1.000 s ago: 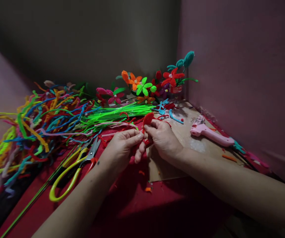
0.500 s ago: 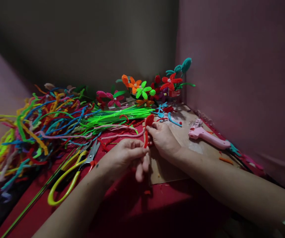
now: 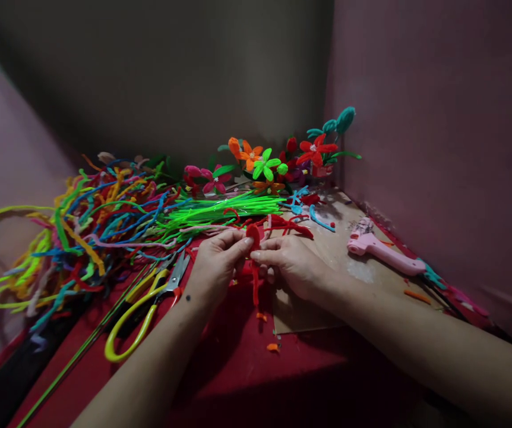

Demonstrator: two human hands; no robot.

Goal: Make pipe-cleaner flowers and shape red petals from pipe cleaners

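Pinching a red fuzzy piece (image 3: 252, 233), left hand (image 3: 215, 261) and right hand (image 3: 292, 264) meet at its already rounded top; its tail (image 3: 256, 286) hangs loose, unshaped, above the desk (image 3: 233, 374)

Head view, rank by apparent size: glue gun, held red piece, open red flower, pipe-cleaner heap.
1. Pipe-cleaner heap
2. Glue gun
3. Unsure: held red piece, open red flower; fingers partly cover the piece, and it sits nearer.
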